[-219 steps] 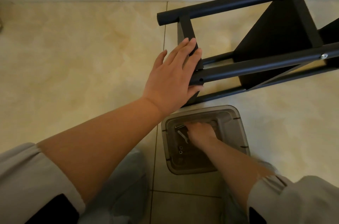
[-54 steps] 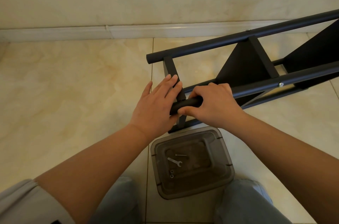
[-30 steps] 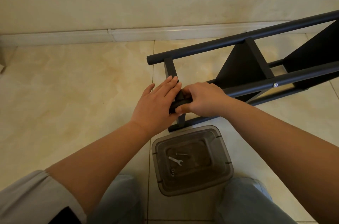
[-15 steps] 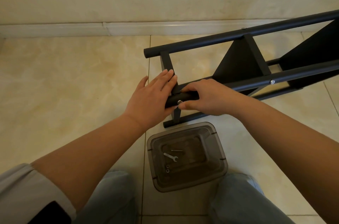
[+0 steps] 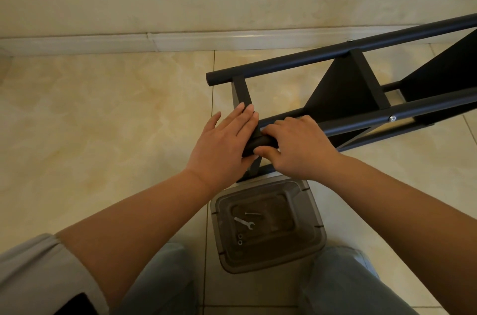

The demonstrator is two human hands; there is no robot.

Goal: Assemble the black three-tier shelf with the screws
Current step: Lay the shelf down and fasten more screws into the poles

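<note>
Since half a second ago the silver screw head that showed under the near tube's end has gone out of sight beneath the right thumb, and the right hand (image 5: 299,148) has closed in tighter on that end; the left hand (image 5: 223,145) has barely shifted.

The black three-tier shelf (image 5: 343,92) lies on its side on the tiled floor (image 5: 103,113), its tubes running away to the right toward the skirting. The left hand lies flat with straight fingers pressed against the short upright crossbar at the shelf's end, bracing it and gripping nothing. The right hand is curled over the end of the near leg tube (image 5: 258,145), thumb tucked beneath and fingers over the top; whether it pinches a screw there I cannot tell, as the thumb covers the spot.

My judgement is that the step in hand is seating and finger-starting a screw through the near tube into the end crossbar. Another screw (image 5: 392,118) already sits farther along the same tube.

Next would come tightening: the small wrench (image 5: 244,223) lies in the clear plastic bin (image 5: 304,260) between the knees, beside a thin pin and two small nuts or washers. The right hand would need to let go and fetch it while the left keeps the joint lined up.
</note>
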